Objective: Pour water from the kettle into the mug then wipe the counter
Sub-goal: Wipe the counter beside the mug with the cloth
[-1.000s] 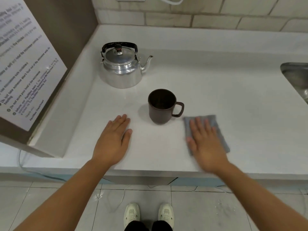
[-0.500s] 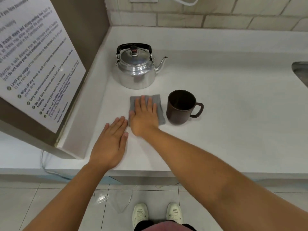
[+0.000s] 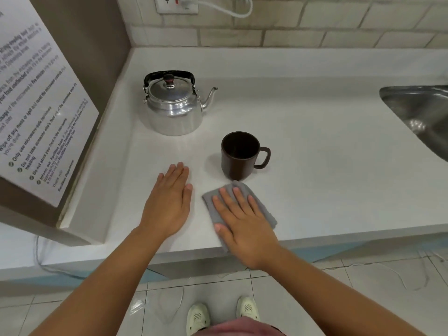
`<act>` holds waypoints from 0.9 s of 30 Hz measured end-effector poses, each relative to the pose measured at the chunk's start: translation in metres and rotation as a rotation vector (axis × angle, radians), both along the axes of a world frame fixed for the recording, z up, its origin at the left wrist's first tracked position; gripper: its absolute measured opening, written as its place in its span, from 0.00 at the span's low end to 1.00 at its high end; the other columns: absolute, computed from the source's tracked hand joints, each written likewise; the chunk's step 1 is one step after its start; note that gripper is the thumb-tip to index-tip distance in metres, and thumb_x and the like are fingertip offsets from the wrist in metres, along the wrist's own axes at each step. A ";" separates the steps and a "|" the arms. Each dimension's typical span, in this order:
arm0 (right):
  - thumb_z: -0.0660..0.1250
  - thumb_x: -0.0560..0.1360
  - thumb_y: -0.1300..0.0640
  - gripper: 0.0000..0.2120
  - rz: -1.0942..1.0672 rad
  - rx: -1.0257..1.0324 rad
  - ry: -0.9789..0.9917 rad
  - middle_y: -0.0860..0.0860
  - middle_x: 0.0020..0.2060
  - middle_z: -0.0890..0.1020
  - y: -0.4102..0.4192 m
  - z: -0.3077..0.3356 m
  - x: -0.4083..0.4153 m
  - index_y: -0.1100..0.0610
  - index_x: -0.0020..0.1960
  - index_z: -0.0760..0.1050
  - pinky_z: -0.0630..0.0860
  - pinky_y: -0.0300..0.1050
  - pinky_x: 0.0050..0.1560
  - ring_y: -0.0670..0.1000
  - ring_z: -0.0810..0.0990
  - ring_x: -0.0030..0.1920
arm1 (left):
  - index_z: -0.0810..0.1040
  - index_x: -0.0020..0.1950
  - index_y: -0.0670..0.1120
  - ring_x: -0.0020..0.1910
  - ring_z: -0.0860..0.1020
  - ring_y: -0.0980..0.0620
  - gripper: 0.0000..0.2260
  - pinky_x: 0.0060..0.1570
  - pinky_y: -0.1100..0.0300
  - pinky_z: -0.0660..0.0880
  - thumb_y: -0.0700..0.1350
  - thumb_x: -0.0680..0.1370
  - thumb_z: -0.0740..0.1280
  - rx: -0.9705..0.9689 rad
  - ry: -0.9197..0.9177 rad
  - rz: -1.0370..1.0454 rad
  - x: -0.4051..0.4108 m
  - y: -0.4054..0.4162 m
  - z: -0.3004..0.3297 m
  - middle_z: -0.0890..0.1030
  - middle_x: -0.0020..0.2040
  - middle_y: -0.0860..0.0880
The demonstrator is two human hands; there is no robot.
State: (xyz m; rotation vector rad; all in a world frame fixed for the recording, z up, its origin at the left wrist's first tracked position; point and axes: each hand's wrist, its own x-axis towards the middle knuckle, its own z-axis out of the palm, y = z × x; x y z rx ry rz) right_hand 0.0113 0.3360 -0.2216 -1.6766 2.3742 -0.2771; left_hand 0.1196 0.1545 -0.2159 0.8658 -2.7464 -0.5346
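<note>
Fingers (image 3: 234,195) of my right hand (image 3: 244,224) lie spread and flat on the grey cloth (image 3: 265,214), pressing it to the white counter (image 3: 327,166) at its near edge; they pinch nothing. My left hand (image 3: 169,202) rests palm down on bare counter just left of the cloth, its fingers straight and close together, holding nothing.

I see the brown mug (image 3: 238,156) upright just beyond the cloth, its handle pointing right; whether the cloth's far corner touches its base I cannot tell, nor whether it holds water. Farther off and to the left stands the metal kettle (image 3: 173,105), lid on, black handle up, spout aimed right.

A steel sink (image 3: 421,112) is set into the counter at far right. Behind runs a pale tiled wall (image 3: 315,27) with a socket (image 3: 177,4) and white cable (image 3: 230,9). A printed notice (image 3: 31,105) hangs on the left. Both forearms reach in from below, above a tiled floor (image 3: 72,306) and pale shoes (image 3: 197,316).
</note>
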 end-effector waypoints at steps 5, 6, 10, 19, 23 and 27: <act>0.38 0.78 0.38 0.27 -0.127 0.003 0.004 0.41 0.76 0.39 0.058 0.002 -0.037 0.41 0.75 0.35 0.34 0.50 0.76 0.45 0.31 0.75 | 0.51 0.77 0.44 0.78 0.48 0.51 0.24 0.74 0.57 0.40 0.51 0.83 0.47 0.012 -0.057 -0.014 -0.023 0.013 -0.006 0.52 0.79 0.47; 0.37 0.77 0.37 0.28 -0.156 0.009 0.014 0.41 0.77 0.39 0.066 0.003 -0.048 0.40 0.75 0.36 0.35 0.51 0.76 0.46 0.31 0.75 | 0.51 0.78 0.44 0.78 0.48 0.50 0.24 0.74 0.56 0.40 0.51 0.83 0.47 0.002 -0.069 -0.011 -0.024 0.015 -0.008 0.51 0.79 0.47; 0.37 0.75 0.35 0.29 -0.257 0.014 0.021 0.43 0.77 0.42 0.084 0.004 -0.091 0.40 0.75 0.38 0.35 0.52 0.76 0.50 0.34 0.76 | 0.51 0.77 0.43 0.78 0.48 0.50 0.24 0.74 0.56 0.40 0.52 0.83 0.47 -0.044 -0.087 -0.010 -0.023 0.015 -0.011 0.52 0.79 0.46; 0.42 0.78 0.38 0.28 -0.379 0.055 0.050 0.47 0.78 0.41 0.082 0.000 -0.123 0.42 0.75 0.38 0.36 0.56 0.75 0.55 0.35 0.76 | 0.51 0.78 0.45 0.78 0.48 0.52 0.25 0.74 0.56 0.41 0.54 0.82 0.46 -0.052 -0.094 0.009 -0.022 0.016 -0.012 0.52 0.79 0.48; 0.42 0.79 0.39 0.28 -0.370 0.067 0.043 0.47 0.78 0.40 0.083 0.001 -0.122 0.43 0.75 0.37 0.36 0.57 0.75 0.55 0.36 0.77 | 0.51 0.78 0.45 0.78 0.47 0.52 0.25 0.75 0.56 0.41 0.54 0.82 0.46 -0.068 -0.109 0.008 -0.022 0.017 -0.013 0.52 0.79 0.48; 0.44 0.78 0.38 0.29 -0.346 0.114 0.038 0.48 0.78 0.45 0.081 0.012 -0.125 0.43 0.76 0.40 0.42 0.57 0.76 0.56 0.41 0.77 | 0.51 0.78 0.45 0.78 0.48 0.52 0.25 0.74 0.57 0.42 0.54 0.83 0.46 -0.065 -0.137 0.002 -0.023 0.018 -0.009 0.52 0.79 0.49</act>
